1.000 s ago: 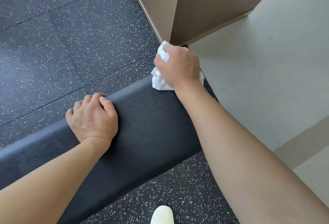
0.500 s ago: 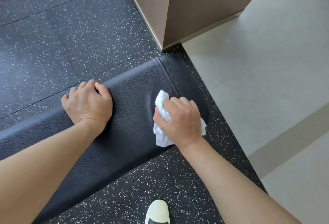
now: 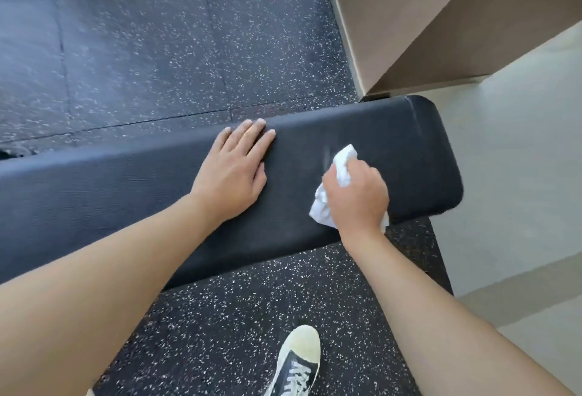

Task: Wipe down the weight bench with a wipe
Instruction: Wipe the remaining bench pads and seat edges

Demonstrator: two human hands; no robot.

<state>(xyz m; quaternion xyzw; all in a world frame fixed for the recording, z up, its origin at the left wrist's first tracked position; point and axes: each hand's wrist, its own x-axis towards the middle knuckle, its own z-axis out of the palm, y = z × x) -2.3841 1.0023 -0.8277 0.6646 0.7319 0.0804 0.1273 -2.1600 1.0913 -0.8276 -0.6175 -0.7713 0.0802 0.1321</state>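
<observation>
The long black padded weight bench [image 3: 110,194] with its grained vinyl cover runs across the picture, its long axis lying left to right and rising slightly toward the right, where its rounded end [image 3: 441,156] points at the pale smooth floor [image 3: 504,175] just below the corner of a tan wall [image 3: 409,33]. Dark speckled rubber floor tiles [image 3: 157,49] lie beyond and in front of it. No brand, label or writing can be read on the bench or the wipe.

Near the middle of the pad, the left hand [image 3: 233,172] lies flat, palm down, fingers straight and close together, their tips reaching the far edge; it holds nothing.

Just to its right, the right hand [image 3: 356,200] presses a crumpled white wipe [image 3: 343,162] onto the pad, fingers curled round it, with wipe showing above the thumb and below the palm toward the near edge. A faint pale streak marks the vinyl beside the wipe.

Below, on the rubber floor, stands a black lace-up sneaker with a cream toe cap [image 3: 299,361].
</observation>
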